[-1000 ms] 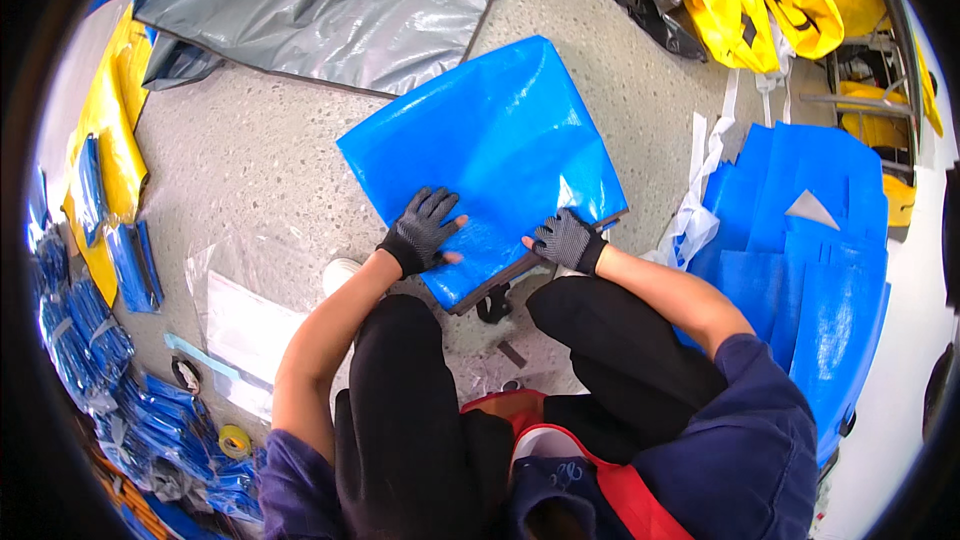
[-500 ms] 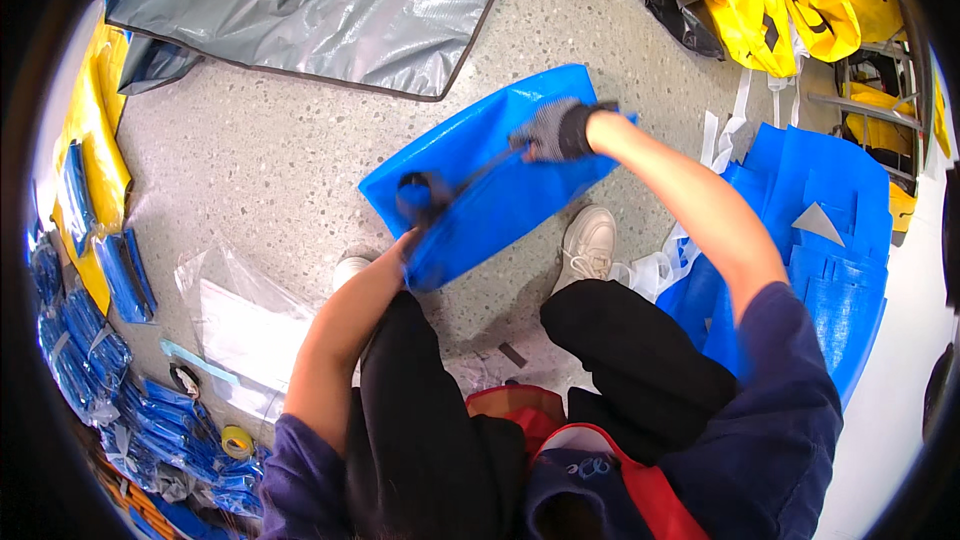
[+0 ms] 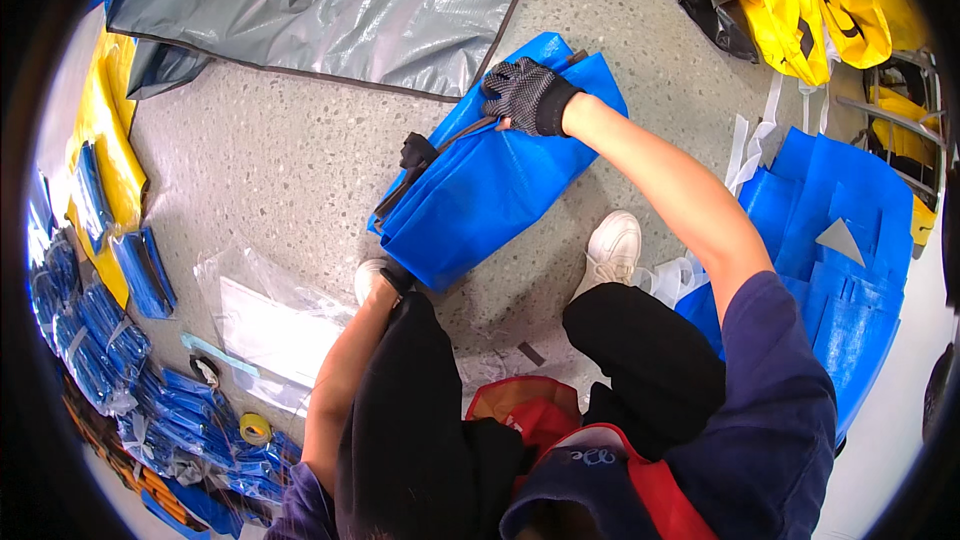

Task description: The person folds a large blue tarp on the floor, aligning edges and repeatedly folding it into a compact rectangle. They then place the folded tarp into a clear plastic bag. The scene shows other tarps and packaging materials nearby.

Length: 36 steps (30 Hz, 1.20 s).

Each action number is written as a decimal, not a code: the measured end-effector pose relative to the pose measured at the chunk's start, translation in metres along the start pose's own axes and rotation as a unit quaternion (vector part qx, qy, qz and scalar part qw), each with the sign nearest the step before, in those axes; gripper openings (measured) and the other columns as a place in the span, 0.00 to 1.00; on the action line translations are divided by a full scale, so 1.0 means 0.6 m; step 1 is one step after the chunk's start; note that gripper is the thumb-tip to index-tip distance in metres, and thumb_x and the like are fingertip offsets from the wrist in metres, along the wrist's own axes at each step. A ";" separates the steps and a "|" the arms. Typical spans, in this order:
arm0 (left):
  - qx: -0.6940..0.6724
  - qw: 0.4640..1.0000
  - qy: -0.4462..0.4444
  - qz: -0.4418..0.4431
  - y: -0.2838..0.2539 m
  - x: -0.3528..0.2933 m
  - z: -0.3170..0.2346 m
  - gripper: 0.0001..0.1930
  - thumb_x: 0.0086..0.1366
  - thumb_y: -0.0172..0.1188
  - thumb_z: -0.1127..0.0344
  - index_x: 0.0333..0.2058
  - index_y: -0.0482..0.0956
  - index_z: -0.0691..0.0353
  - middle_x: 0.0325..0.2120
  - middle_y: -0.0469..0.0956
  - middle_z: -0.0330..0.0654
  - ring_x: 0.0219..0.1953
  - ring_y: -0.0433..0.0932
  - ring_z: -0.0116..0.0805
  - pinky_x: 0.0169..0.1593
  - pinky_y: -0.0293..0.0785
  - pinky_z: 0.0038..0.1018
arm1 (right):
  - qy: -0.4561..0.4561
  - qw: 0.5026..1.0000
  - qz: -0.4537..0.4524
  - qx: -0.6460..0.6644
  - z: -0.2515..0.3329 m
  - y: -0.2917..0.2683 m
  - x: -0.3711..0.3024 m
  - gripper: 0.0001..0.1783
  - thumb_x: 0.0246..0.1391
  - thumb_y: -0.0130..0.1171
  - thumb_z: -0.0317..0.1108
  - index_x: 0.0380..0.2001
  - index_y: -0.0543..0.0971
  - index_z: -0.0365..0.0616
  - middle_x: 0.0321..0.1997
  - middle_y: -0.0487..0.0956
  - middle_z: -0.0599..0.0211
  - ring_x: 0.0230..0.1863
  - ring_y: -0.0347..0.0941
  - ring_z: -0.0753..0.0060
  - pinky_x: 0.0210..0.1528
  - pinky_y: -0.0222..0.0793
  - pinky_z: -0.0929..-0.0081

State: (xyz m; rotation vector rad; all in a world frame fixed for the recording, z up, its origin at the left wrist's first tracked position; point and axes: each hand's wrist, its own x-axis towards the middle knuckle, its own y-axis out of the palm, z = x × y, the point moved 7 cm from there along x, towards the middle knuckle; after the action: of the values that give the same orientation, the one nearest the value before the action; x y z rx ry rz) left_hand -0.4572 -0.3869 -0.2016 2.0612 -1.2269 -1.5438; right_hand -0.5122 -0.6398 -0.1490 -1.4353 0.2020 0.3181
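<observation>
A folded blue tarpaulin piece [image 3: 490, 195] with dark edging and a dark strap [image 3: 418, 152] is held above the floor between my knees. My right hand [image 3: 525, 97], in a grey-black knit glove, grips its far upper edge with the fingers curled over the fold. At the near left corner is my left hand [image 3: 402, 278]; only its dark glove cuff shows, and the blue material hides its fingers.
A grey sheet [image 3: 330, 10] lies ahead. Blue tarpaulin pieces [image 3: 800, 200] are stacked at right, below yellow bags [image 3: 770, 0]. Wrapped blue packs [image 3: 180, 430], yellow tape [image 3: 255, 429] and a clear plastic sleeve [image 3: 270, 325] lie at left.
The blue piece has tilted, its far end moving up and away. My right hand has shifted up and left along the fold; my left hand has dropped to the near corner, behind the material.
</observation>
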 end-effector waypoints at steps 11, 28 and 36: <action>-0.315 0.947 -0.027 0.050 0.057 -0.086 0.016 0.39 0.59 0.56 0.44 0.60 0.57 0.66 0.58 0.63 0.48 0.58 0.63 0.40 0.60 0.60 0.34 | 0.078 0.972 0.213 0.060 0.003 0.039 0.043 0.28 0.53 0.45 0.61 0.52 0.72 0.62 0.51 0.75 0.65 0.54 0.70 0.56 0.49 0.61 0.50; 0.761 0.641 0.091 -0.039 0.098 -0.091 -0.083 0.15 0.62 0.53 0.52 0.31 0.79 0.56 0.23 0.78 0.47 0.29 0.78 0.45 0.33 0.73 0.36 | 0.033 0.998 -0.055 -0.003 -0.025 0.028 0.060 0.26 0.51 0.45 0.60 0.38 0.80 0.53 0.45 0.75 0.63 0.48 0.69 0.56 0.49 0.64 0.60; 0.882 0.399 0.237 -0.075 0.075 0.014 -0.018 0.39 0.54 0.48 0.32 0.61 0.60 0.45 0.64 0.49 0.53 0.65 0.43 0.65 0.58 0.39 0.69 | 0.173 0.956 -0.237 0.000 0.082 -0.030 -0.034 0.31 0.52 0.44 0.62 0.58 0.67 0.68 0.65 0.62 0.67 0.68 0.51 0.59 0.65 0.35 0.40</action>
State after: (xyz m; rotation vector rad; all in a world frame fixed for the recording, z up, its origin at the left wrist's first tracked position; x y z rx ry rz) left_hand -0.4676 -0.4228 -0.1731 2.8082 -2.7246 1.5749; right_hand -0.5281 -0.5946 -0.1189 -1.4835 0.1340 -0.3290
